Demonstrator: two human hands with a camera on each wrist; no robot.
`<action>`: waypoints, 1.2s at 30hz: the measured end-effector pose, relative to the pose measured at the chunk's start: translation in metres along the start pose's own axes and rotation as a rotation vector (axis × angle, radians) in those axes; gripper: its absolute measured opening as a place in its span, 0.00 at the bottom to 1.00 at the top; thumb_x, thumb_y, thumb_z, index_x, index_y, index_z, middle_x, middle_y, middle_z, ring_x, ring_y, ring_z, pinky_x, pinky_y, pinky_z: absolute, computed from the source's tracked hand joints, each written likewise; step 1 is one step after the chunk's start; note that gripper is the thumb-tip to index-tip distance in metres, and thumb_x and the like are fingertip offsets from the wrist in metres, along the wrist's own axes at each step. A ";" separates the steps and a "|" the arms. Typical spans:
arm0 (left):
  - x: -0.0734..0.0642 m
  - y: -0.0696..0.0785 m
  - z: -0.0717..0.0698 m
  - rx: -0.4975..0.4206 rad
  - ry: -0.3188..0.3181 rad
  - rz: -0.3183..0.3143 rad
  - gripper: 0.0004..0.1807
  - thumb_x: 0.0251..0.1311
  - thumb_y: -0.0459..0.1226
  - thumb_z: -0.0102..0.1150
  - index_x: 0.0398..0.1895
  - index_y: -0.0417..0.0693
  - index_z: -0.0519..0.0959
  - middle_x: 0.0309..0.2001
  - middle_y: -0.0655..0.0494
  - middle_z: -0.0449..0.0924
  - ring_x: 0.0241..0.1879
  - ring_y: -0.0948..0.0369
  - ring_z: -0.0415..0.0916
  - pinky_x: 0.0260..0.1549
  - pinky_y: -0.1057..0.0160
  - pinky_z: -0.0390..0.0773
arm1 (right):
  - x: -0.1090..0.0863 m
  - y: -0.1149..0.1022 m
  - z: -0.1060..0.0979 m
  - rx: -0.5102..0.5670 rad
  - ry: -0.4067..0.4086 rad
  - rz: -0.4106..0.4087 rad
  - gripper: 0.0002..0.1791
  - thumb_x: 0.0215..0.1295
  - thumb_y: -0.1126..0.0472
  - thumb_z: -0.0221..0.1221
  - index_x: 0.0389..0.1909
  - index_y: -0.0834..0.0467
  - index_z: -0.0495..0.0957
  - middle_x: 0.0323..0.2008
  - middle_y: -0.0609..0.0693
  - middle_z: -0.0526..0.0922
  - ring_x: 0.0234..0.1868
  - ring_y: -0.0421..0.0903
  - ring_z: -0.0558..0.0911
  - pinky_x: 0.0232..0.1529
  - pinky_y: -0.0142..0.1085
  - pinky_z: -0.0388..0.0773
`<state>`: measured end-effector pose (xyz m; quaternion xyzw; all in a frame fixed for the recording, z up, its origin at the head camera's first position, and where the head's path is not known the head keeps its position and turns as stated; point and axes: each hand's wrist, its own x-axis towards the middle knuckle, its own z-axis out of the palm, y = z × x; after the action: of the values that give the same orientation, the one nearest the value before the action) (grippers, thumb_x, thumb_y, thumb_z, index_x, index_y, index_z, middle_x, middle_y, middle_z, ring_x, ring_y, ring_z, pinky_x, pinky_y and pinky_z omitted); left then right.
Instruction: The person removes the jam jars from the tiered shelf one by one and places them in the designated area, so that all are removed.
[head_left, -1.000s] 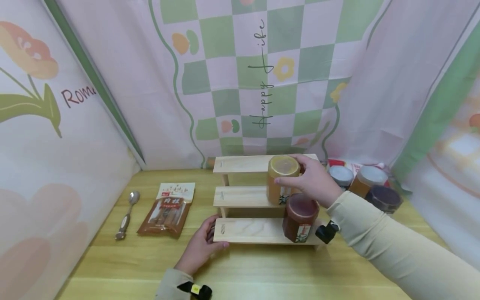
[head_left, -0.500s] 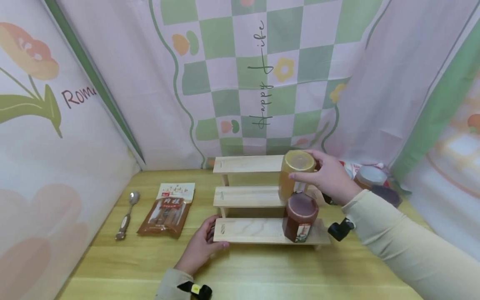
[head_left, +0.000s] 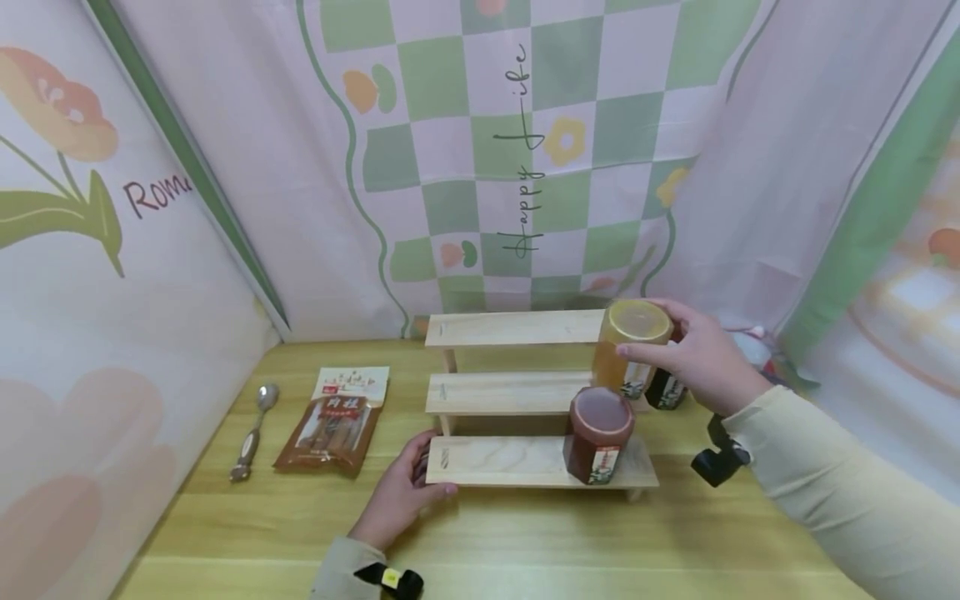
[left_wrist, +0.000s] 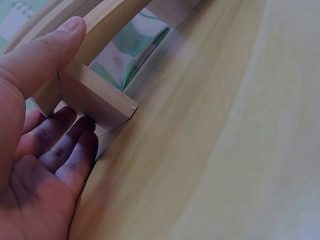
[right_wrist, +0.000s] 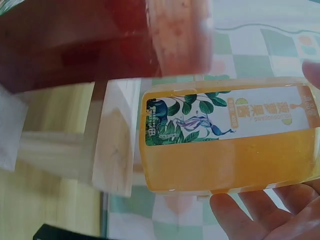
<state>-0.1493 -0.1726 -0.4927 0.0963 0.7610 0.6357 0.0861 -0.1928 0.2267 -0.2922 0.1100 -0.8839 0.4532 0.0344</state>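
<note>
My left hand [head_left: 405,487] grips the left end of the lowest step of a three-step wooden display rack [head_left: 495,461]. In the left wrist view its thumb lies along the wood, with curled fingers by the rack's leg [left_wrist: 95,97]. At the right end of the middle step, my right hand [head_left: 705,358] holds an upright jar of amber honey [head_left: 609,371], thumb in front, fingers behind. The right wrist view shows the jar's label and fingertips [right_wrist: 227,212] against its side. A dark red jar [head_left: 600,437] stands on the lowest step, towards the right.
A dark jar [head_left: 666,389] shows beyond the rack's right end, partly behind the honey. More jars farther right are mostly hidden by my right hand. On the left lie a spoon [head_left: 257,432] and a packet of cinnamon sticks [head_left: 333,421]. A patterned curtain [head_left: 562,192] hangs behind.
My right hand has moved the honey jar rightwards, from above the middle step's centre-right to its right end. The left hand keeps its grip on the rack.
</note>
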 end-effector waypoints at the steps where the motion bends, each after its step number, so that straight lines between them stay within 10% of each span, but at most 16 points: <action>1: 0.000 -0.001 0.000 0.001 0.000 0.002 0.55 0.49 0.44 0.77 0.78 0.46 0.56 0.72 0.43 0.64 0.70 0.44 0.64 0.69 0.48 0.67 | -0.001 0.002 -0.002 -0.009 -0.001 0.005 0.42 0.62 0.46 0.69 0.72 0.57 0.64 0.58 0.56 0.78 0.50 0.35 0.78 0.46 0.23 0.77; 22: -0.003 0.006 0.002 -0.024 -0.001 0.001 0.53 0.52 0.40 0.75 0.78 0.42 0.54 0.73 0.42 0.63 0.70 0.45 0.63 0.69 0.51 0.66 | -0.027 0.038 -0.033 -0.142 0.082 0.062 0.40 0.62 0.43 0.68 0.72 0.53 0.66 0.56 0.54 0.77 0.45 0.31 0.77 0.47 0.38 0.73; 36: -0.001 0.005 0.001 -0.011 0.003 -0.013 0.54 0.51 0.42 0.76 0.78 0.43 0.54 0.73 0.42 0.63 0.71 0.44 0.63 0.70 0.48 0.65 | -0.041 0.066 -0.036 -0.196 0.099 0.108 0.46 0.61 0.42 0.68 0.74 0.59 0.62 0.51 0.63 0.80 0.44 0.47 0.79 0.45 0.51 0.73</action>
<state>-0.1477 -0.1714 -0.4884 0.0901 0.7583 0.6394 0.0898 -0.1696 0.2997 -0.3303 0.0360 -0.9259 0.3705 0.0641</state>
